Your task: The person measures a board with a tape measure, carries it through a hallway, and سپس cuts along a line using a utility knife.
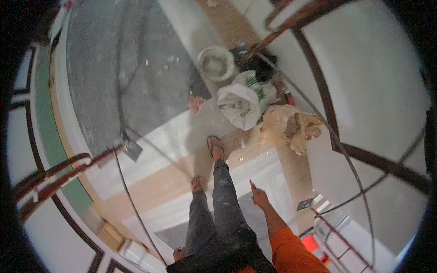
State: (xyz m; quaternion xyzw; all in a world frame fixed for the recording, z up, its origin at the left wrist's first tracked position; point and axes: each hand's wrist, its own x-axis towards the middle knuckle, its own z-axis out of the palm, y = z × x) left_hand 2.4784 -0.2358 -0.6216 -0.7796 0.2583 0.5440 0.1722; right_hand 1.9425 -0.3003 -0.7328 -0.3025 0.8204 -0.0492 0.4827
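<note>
My right hand is closed around a slim dark-and-red tool, held out ahead of my right leg. Its tip points away from me, and I cannot make out its exact kind. Close to my left hip, a small part of my left hand shows; its fingers are too hidden and blurred to read. Ahead and to the right of my feet lies an opened white sack with green print. Beside it is a crumpled brown paper bag.
A whitish bucket stands beyond the sack, next to a black bag. Rusty metal frames rise at left and upper right. A long cable crosses the right side. Grey sheeting covers the floor ahead.
</note>
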